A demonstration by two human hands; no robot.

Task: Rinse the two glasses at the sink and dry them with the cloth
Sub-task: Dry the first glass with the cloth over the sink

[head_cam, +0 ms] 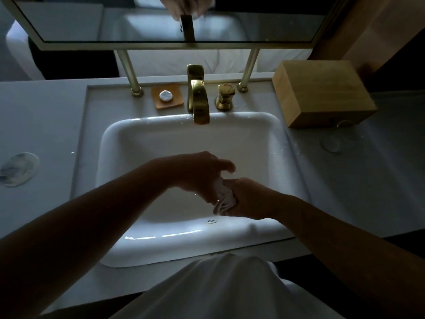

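A white cloth (224, 199) is bunched between the two hands over the basin of the sink (147, 143), nearer its front wall than the tap. The right hand (249, 199) has its fingers curled round the lower part of the cloth, gripping it. The left hand (200, 173) sits just above and to the left, its fingers curled over the top of the bundle. A small bright glint shows at the fingertips, but in this dim light I cannot tell whether a glass is wrapped inside the cloth. Both bare forearms reach in from the near edge of the sink.

A glass (331, 143) seems to stand on the tabletop (46, 125) to the right of the sink, seen only as a faint clear ring. Behind it, still right of the sink, lies a wooden box (322, 93).

At the back rim of the sink stands a brass faucet (199, 100), its spout reaching over the basin, with a brass handle (225, 96) just to its right. Left of the faucet is an orange soap dish (167, 96) holding a small round wrapped item (166, 96). Well to the left of the sink, a round marbled coaster (18, 169) lies on the tabletop. Above the back of the sink hangs a framed mirror (115, 21) on two brass posts.
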